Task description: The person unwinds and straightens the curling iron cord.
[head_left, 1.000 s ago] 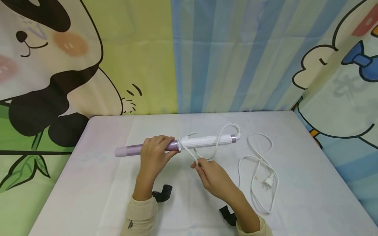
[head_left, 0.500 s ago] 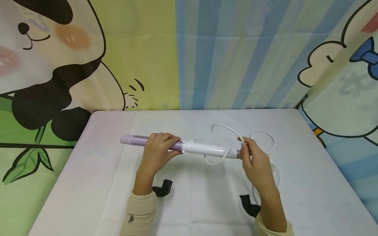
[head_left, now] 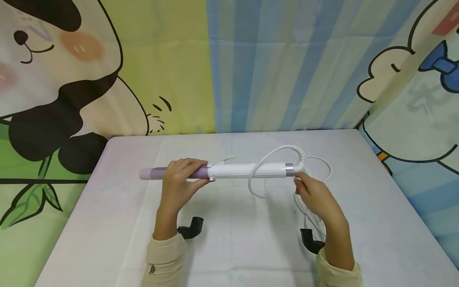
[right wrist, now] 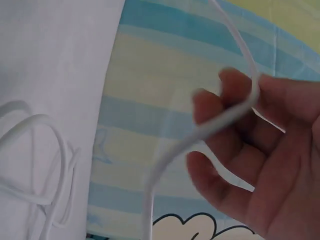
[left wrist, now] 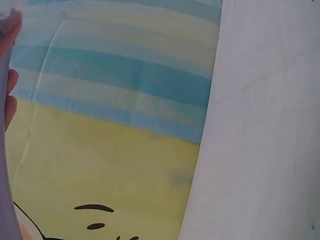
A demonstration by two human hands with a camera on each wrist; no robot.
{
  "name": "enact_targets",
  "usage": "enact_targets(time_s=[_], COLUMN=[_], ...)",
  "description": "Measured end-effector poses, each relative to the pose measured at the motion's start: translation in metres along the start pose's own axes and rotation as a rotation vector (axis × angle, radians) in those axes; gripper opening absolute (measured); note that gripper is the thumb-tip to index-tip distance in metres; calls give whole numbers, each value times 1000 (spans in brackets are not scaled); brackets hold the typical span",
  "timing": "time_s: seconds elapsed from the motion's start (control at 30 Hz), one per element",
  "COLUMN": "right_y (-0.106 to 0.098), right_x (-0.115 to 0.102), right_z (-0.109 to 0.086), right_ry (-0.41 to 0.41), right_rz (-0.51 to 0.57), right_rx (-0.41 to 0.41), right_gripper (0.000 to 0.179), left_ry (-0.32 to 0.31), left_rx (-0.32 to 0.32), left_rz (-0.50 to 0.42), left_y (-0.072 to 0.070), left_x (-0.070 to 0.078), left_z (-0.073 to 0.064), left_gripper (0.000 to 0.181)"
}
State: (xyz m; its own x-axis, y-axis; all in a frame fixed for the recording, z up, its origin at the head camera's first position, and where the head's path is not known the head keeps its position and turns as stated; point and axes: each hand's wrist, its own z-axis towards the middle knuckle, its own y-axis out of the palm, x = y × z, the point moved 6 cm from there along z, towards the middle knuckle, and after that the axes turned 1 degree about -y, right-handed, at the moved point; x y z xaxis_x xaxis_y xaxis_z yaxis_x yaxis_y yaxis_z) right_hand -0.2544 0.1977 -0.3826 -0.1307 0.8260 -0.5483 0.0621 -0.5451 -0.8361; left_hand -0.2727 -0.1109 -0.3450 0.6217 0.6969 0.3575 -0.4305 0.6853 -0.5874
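A white and purple curling iron (head_left: 236, 170) is held roughly level above the table in the head view. My left hand (head_left: 179, 181) grips its purple part near the white section; in the left wrist view fingertips (left wrist: 12, 80) show against a purple strip at the edge. From the iron's right end a white cord (head_left: 250, 181) arcs up and loops round the white section. Just below that end, my right hand (head_left: 320, 199) pinches the cord between thumb and forefinger. The right wrist view shows the cord (right wrist: 200, 132) running past loosely bent fingers.
More loops of white cord (head_left: 324, 162) lie on the white table (head_left: 236, 243), partly behind the right hand. A black curved piece (head_left: 191, 228) shows beside the left wrist and another black piece (head_left: 311, 241) beside the right. A printed curtain (head_left: 272, 71) hangs behind.
My right hand has moved from the middle to the iron's right end, drawing the cord along. The loop round the white section has shifted right. The iron dipped at its right end, then levelled.
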Motion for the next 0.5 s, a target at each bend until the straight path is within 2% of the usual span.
enact_targets(time_s=[0.03,0.1,0.2,0.27,0.33,0.43,0.5], right_y=[5,13,16,16,21,39,53], right_x=[0,-2,-12,-24,-39,-60,-71], right_z=[1,1,0,-1,-1,2,5], right_ry=[-13,-42,-106,-174,-243,-318,-336], right_rz=[-12,-38,-60,-56,-30,30,84], right_rx=[-52,-104,-46,33,71,43,4], right_gripper=[31,45,55,55,54,56,58], left_ry=[-15,-41,-63,-71,-79,-84,-80], left_rx=[15,43,76,90,94,85,69], left_rz=[13,48,112,154,179,182,169], left_y=[-1,-3,-5,-5,-5,-3,0], left_x=[-1,-2,-4,-4,-5,-3,-1], left_z=[0,0,-1,0,0,1,1], left_gripper=[43,43,43,43,44,44,44])
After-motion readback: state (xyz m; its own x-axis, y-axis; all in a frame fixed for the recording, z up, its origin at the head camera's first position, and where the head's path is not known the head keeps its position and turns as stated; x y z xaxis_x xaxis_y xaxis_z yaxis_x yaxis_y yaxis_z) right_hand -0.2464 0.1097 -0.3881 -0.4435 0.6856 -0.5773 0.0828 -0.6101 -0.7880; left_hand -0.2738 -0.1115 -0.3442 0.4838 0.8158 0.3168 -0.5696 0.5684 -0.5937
